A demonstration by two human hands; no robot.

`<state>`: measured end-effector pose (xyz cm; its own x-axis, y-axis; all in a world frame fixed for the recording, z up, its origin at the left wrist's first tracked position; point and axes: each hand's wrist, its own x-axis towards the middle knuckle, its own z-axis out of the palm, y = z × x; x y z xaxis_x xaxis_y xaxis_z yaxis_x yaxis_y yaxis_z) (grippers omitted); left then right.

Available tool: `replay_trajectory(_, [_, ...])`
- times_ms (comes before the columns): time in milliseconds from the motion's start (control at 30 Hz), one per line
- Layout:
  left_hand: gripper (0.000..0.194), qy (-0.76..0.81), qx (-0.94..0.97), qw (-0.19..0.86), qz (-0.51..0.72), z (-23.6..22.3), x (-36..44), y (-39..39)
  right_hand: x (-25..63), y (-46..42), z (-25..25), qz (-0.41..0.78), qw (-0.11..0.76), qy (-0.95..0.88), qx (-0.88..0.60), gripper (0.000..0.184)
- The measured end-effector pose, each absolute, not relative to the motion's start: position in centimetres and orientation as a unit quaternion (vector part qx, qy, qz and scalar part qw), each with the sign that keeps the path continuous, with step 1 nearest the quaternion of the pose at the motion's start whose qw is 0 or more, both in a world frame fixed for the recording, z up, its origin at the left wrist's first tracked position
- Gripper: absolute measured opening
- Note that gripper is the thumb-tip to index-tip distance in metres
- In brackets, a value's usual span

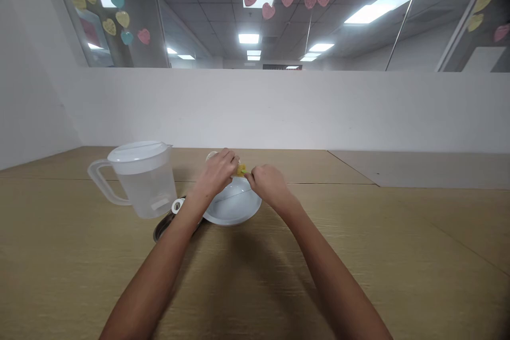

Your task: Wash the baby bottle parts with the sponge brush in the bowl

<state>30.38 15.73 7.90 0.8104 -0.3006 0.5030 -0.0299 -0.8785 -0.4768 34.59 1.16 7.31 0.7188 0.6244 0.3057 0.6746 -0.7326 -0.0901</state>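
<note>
Above the back of a white bowl (233,206), my two hands come close together. My left hand (218,172) is closed, with the fingers curled around one side of a small yellow thing (241,169) that has a bit of green on it; its kind cannot be made out. My right hand (269,185) is closed too, its thumb and fingertips pinching at the green end. A thin dark line crosses the inside of the bowl. Part of a pale round object (211,155) shows behind my left hand, mostly hidden.
A lidded, translucent plastic pitcher (147,186) stands at the left, handle facing left. Partly under my left forearm lies a dark metal tray (160,227) with a white ring-shaped item (177,205) at it. A white wall (279,111) rises behind the wooden table (398,255).
</note>
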Motion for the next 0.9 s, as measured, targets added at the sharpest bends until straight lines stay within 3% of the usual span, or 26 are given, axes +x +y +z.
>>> replay_trajectory(333, [0.035,0.081,-0.957,0.106,-0.258,8.1,30.4,16.0,33.9,0.0,8.1,-0.107,0.117,-0.370,-0.915,0.029])
replay_trajectory(533, [0.030,0.011,-0.953,0.092,-0.290,8.6,29.7,18.7,33.7,-2.6,9.6,-0.096,0.190,-0.413,-0.886,0.036])
replay_trajectory(667, [0.031,0.006,-0.952,0.071,-0.298,8.7,29.5,19.1,33.7,-3.0,9.9,-0.101,0.239,-0.444,-0.858,0.028])
replay_trajectory(767, [0.030,0.014,-0.951,0.078,-0.300,8.6,29.6,18.8,33.3,-2.6,10.0,-0.123,0.223,-0.443,-0.860,0.022])
replay_trajectory(900, [0.030,0.032,-0.949,0.090,-0.300,8.4,29.7,17.8,32.6,-2.1,10.3,-0.146,0.196,-0.426,-0.871,0.038])
